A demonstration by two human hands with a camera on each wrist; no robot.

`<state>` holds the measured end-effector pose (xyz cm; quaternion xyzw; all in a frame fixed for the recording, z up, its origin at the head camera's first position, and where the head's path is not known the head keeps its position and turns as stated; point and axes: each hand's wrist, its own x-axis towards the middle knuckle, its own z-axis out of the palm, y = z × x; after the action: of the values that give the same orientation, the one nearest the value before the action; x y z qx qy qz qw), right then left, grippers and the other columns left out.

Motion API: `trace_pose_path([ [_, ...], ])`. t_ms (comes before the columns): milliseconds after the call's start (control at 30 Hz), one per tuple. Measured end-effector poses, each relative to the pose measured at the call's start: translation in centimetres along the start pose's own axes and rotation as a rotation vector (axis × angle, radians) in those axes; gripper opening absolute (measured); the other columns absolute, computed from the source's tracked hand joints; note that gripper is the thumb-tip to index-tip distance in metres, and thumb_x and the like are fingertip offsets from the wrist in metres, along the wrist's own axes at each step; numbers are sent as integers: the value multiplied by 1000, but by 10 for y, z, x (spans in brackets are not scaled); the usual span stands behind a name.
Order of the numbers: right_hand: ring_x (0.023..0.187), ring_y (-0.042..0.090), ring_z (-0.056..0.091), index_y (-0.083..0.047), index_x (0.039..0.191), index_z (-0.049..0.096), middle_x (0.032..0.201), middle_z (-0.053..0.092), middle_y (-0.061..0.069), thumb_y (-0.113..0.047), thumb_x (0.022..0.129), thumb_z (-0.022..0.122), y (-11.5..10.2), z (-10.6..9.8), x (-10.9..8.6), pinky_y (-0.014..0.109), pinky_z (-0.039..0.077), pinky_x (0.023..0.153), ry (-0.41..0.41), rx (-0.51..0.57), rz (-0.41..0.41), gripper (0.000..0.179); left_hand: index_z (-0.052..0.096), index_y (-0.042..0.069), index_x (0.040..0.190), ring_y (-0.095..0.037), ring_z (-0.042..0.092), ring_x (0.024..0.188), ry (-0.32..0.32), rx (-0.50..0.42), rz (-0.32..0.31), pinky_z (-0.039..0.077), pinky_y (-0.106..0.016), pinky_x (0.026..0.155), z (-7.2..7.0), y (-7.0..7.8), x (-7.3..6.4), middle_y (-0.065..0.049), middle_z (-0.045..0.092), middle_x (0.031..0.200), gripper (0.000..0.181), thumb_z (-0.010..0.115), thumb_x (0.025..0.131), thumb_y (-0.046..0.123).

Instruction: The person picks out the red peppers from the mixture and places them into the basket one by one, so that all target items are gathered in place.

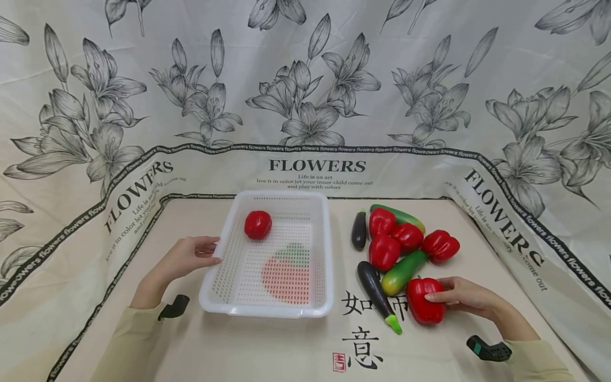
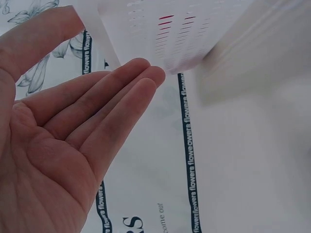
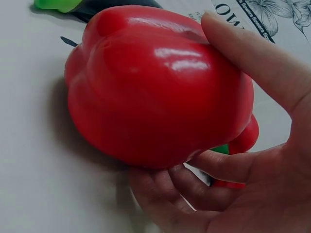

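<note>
My right hand (image 1: 470,296) grips a red bell pepper (image 1: 424,301) at the near right, thumb on one side and fingers beneath it. In the right wrist view the bell pepper (image 3: 160,87) fills the middle, a shadow on the cloth beside it. At the left side of a white plastic basket (image 1: 217,305), my left hand (image 1: 188,257) has its fingertips by the wall. The left wrist view shows that hand (image 2: 73,131) with extended fingers, the tips close to the slotted basket wall (image 2: 146,29); firm contact is unclear. Another red bell pepper (image 1: 258,225) lies in the basket's far left corner.
Right of the basket lie several more red bell peppers (image 1: 384,252), two dark eggplants (image 1: 374,286) and two green cucumbers (image 1: 403,273), close together. A flower-printed curtain (image 1: 315,116) stands behind and along both sides of the cloth-covered table (image 1: 258,350).
</note>
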<state>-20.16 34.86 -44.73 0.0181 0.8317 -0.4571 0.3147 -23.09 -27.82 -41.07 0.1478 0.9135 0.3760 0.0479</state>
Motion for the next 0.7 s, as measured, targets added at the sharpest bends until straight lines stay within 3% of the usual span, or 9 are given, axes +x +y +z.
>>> trace_pose_path([
  [367, 100, 19, 59, 17, 135, 34, 117, 60, 10, -29, 93, 59, -7, -6, -7, 46, 53, 90, -65, 59, -30, 67, 54, -4, 129, -32, 66, 101, -4, 12, 7, 56, -44, 84, 0, 0, 2, -20, 66, 114, 62, 76, 81, 28],
  [700, 99, 20, 60, 14, 135, 36, 115, 61, 10, -31, 94, 58, -18, -8, -10, 48, 53, 89, -38, 62, -43, 65, 54, -4, 129, -32, 65, 101, -6, 8, -8, 56, -44, 84, -1, 0, 2, -20, 66, 114, 63, 76, 80, 30],
])
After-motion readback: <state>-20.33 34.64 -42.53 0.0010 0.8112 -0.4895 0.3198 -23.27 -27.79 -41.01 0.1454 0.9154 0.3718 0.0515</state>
